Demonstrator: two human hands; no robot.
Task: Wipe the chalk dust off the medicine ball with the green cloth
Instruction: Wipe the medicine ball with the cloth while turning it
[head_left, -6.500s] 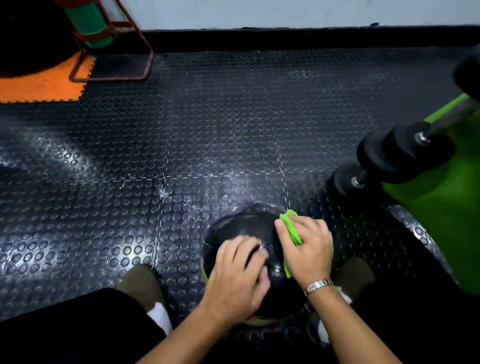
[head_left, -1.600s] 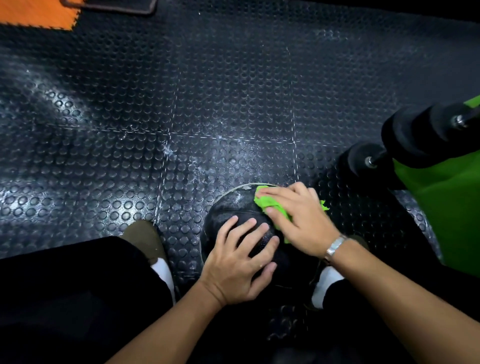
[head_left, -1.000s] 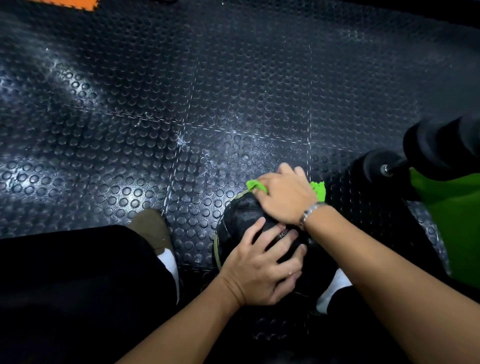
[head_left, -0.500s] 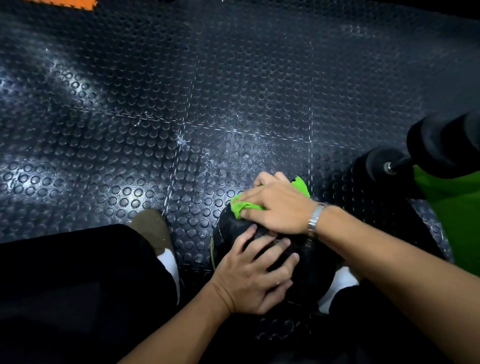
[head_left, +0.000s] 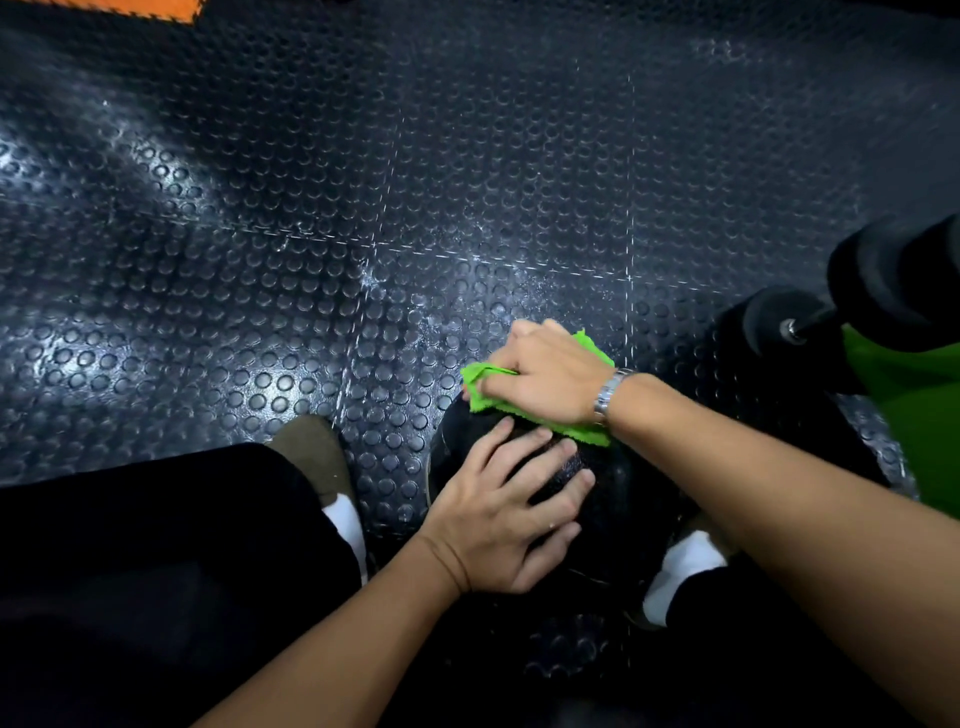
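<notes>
A black medicine ball (head_left: 618, 499) sits on the studded floor between my feet, mostly covered by my hands. My left hand (head_left: 498, 514) lies flat on its near top with fingers spread, steadying it. My right hand (head_left: 545, 376) holds the green cloth (head_left: 480, 387) bunched under its fingers and presses it against the ball's far upper side. Green edges of the cloth stick out to the left and under the wrist. A metal watch is on my right wrist.
Black studded rubber floor tiles (head_left: 363, 208) carry white chalk dust just beyond the ball. Black dumbbells (head_left: 883, 291) rest against a green surface (head_left: 914, 395) at the right. My shoes and dark trousers flank the ball. An orange mat corner (head_left: 130, 8) shows at the top left.
My right hand with the cloth has been sliding over the ball's far side, left and slightly toward me, and sits a little farther over the top now. My left hand has stayed on the ball.
</notes>
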